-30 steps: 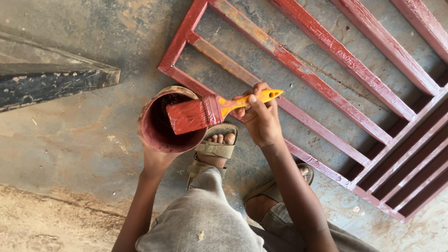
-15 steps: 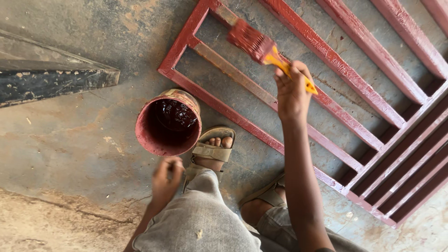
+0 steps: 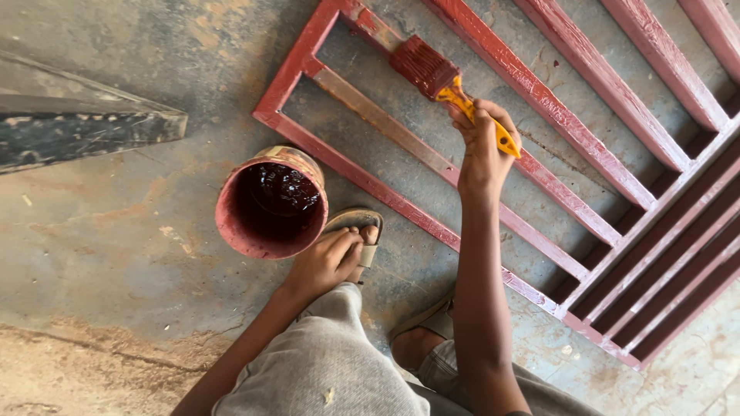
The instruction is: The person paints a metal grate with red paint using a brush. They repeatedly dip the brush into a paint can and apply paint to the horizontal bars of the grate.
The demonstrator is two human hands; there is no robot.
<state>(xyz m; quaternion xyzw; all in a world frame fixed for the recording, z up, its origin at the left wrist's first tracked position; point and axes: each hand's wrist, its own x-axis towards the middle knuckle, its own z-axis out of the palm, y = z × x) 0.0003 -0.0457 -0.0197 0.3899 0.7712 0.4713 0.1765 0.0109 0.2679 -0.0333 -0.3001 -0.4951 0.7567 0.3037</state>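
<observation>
A person crouches on a concrete floor (image 3: 116, 231), the right hand (image 3: 482, 146) gripping the yellow handle of a paintbrush (image 3: 443, 81) whose red-loaded bristles rest against a far bar of a red metal grille (image 3: 539, 100) lying flat. The left hand (image 3: 324, 262) holds nothing, fingers loosely curled over a sandalled foot (image 3: 362, 231), just beside a paint can (image 3: 270, 200) of dark red paint at the grille's near left corner. A dark metal piece (image 3: 77, 127) lies far left.
</observation>
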